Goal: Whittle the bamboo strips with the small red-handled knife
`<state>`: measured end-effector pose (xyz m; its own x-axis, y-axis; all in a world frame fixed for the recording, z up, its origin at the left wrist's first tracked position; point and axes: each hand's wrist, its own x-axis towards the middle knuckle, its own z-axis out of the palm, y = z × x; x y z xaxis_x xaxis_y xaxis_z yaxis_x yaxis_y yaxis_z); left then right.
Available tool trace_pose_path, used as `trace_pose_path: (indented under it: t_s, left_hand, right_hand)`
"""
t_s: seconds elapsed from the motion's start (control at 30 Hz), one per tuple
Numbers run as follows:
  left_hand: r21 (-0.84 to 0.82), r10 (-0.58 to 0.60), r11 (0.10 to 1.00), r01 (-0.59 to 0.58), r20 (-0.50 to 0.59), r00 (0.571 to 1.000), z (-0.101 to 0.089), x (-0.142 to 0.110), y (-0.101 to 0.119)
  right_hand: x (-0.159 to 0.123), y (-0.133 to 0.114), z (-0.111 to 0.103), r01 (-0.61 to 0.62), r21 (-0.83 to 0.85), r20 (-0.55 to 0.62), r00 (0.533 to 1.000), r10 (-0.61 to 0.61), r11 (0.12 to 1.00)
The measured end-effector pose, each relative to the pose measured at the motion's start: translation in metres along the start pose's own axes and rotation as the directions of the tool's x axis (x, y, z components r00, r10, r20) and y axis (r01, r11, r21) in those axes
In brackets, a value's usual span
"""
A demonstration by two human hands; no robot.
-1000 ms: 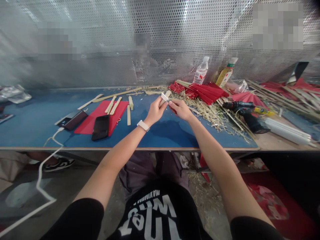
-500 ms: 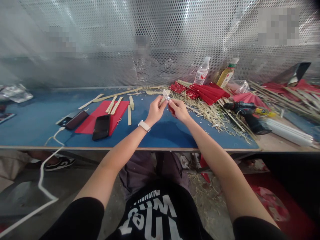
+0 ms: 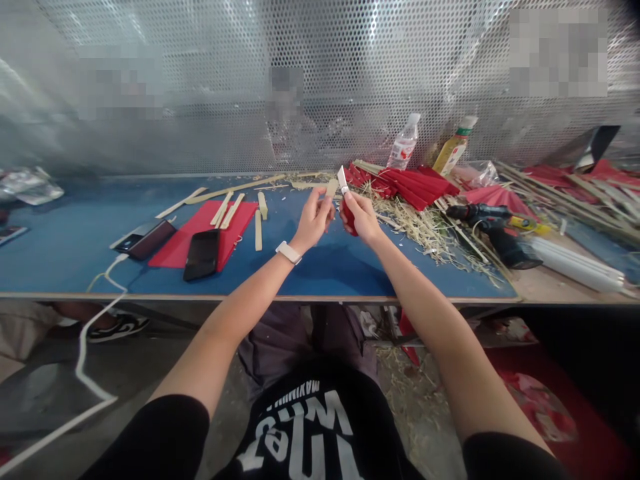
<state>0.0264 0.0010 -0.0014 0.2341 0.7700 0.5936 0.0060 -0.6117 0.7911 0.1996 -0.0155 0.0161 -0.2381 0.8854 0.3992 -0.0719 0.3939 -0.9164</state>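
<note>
Above the blue table, my left hand is closed around a short pale strip of bamboo or wood, whose end sticks up past the fingers. My right hand grips the red handle of a knife, its bright blade pointing up and away from me. Blade and strip are close together but apart. Pale shavings lie in a heap to the right of my right hand. Left of my left hand, short strips rest on the table and on a red sheet.
A black phone lies on the red sheet, beside a dark device with a white cable. Folded red cloth, a clear bottle, a yellow bottle and a power drill are on the right. Perforated metal stands behind.
My hands have moved slightly apart. The knife blade, which was against the strip, has come away to the right and now points upward.
</note>
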Motion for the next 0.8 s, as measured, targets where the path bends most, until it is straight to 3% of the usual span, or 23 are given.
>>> trace_pose_path:
  t_s: [0.1,0.27,0.4,0.63,0.8]
  left_hand:
    - [-0.031,0.013,0.999,-0.013,0.002,1.000,-0.006,0.003,0.005]
    - [-0.020,0.018,1.000,-0.018,0.007,1.000,-0.012,0.006,0.008]
    - [-0.013,0.089,0.996,-0.089,-0.012,0.996,-0.012,0.006,0.004]
    - [0.042,0.039,0.998,-0.041,0.044,0.998,-0.010,0.000,-0.003]
    - [0.064,0.041,0.997,-0.048,0.103,0.994,-0.011,0.000,-0.011]
  right_hand:
    - [-0.002,-0.006,-0.009,0.019,-0.072,0.017,1.000,-0.018,0.997]
    - [-0.007,-0.016,-0.012,0.084,-0.259,0.143,0.989,-0.048,0.962]
    - [-0.008,-0.020,-0.012,0.116,-0.349,0.198,0.979,-0.048,0.930]
    - [-0.007,-0.026,-0.018,0.122,-0.322,0.217,0.975,-0.052,0.939]
    - [-0.005,-0.024,-0.021,0.055,-0.262,0.239,0.971,0.010,0.963]
